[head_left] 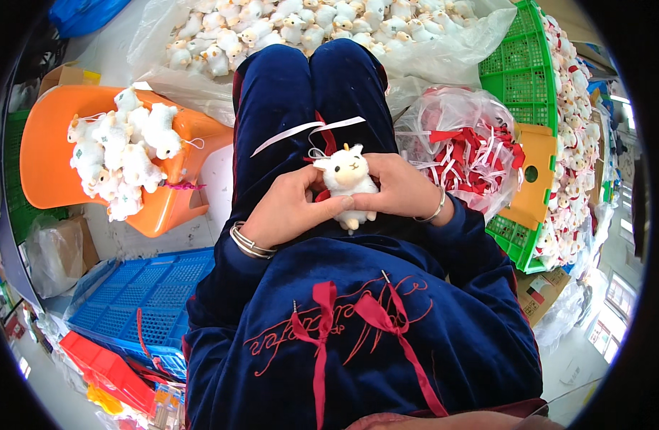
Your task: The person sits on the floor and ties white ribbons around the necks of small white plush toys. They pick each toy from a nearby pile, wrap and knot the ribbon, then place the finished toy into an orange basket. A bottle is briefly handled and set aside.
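A small white plush goat [347,175] with a tan horn and hanging loop sits upright above my lap, its face turned up. My left hand [290,204] grips its left side, thumb across the lower body. From the other side my right hand [405,188] holds it, with the thumb near the belly. Behind the toy, a red strip [329,140] with white ribbon ends [283,136] stretches over my thighs. A bit of red also shows by the left fingers; the rest of that strip is hidden behind the toy and hands.
On the left, an orange chair [46,154] bears several white plush toys [122,147]. A bag of red and white strips [473,154] lies right of my knees. Many plush toys [301,25] fill a plastic sheet ahead. Blue [147,297] and green crates [516,64] flank me.
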A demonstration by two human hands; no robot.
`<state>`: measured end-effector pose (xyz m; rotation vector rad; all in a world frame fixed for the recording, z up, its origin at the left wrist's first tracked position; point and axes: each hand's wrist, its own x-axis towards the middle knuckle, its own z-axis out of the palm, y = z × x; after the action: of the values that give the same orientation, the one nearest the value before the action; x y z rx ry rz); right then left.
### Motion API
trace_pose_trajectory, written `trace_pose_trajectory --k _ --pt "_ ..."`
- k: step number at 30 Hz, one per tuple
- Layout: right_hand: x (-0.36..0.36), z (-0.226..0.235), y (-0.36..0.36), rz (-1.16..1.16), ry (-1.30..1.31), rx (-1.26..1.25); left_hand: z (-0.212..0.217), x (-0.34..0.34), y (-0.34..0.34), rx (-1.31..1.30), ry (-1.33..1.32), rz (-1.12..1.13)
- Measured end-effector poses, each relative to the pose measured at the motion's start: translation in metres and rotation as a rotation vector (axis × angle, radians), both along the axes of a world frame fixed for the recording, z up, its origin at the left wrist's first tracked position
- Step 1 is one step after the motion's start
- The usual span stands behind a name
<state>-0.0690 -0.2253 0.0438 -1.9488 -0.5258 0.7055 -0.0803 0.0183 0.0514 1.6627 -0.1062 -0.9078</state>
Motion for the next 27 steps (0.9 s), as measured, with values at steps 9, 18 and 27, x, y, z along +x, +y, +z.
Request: trace_pose_trajectory --k 9,18,27 --pt "0.011 -0.001 -0.019 0.034 0.301 0.120 -0.004 0.004 -0.002 -0.157 0.111 -0.073" --pt "0.000 -0.005 -0.017 -0.165 0.255 0.157 -0.032 -0.003 -0.003 -0.142 0.055 0.014" --pt "-0.004 -0.019 -0.015 -0.204 0.233 0.080 -0.022 -0.004 -0.004 -0.032 0.016 0.082"
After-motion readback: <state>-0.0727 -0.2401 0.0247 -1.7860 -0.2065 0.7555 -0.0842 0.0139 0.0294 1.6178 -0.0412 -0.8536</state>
